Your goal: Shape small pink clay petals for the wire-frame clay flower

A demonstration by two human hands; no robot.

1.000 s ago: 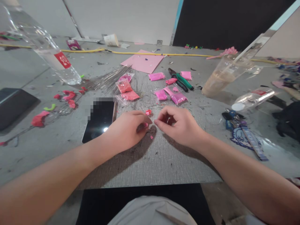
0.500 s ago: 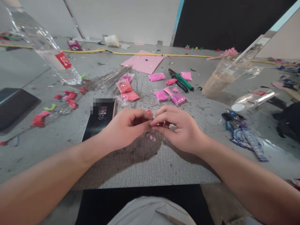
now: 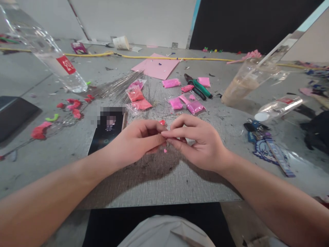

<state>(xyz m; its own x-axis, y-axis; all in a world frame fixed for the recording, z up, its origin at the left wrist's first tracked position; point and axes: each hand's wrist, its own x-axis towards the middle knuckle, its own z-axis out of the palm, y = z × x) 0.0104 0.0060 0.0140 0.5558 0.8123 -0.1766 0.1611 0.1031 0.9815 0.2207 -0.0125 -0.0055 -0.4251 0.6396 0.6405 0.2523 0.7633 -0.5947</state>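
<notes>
My left hand (image 3: 140, 139) and my right hand (image 3: 196, 140) meet fingertip to fingertip above the grey table, both pinched closed. Whatever lies between the fingertips is too hidden to make out. A small red piece (image 3: 162, 122) shows just behind my left fingers. Beneath the hands, a tiny pink scrap (image 3: 165, 150) lies on the table. Beyond them are plastic packets of pink material (image 3: 195, 107) and orange-red packets (image 3: 142, 104). A phone (image 3: 106, 128) with a lit screen lies beside my left wrist.
At the left stand a tall water bottle (image 3: 64, 70) and red shaped pieces on wires (image 3: 39, 132). Green-handled pliers (image 3: 203, 90), thin wires (image 3: 120, 84) and a pink sheet (image 3: 156, 67) lie farther back. On the right are a drink cup (image 3: 238, 89), a lying bottle (image 3: 280, 107) and keys (image 3: 253, 128).
My fingertips shift slightly against each other, and my right fingers reach a little further over the left ones. The table view moves slightly; nothing else visibly changes place.
</notes>
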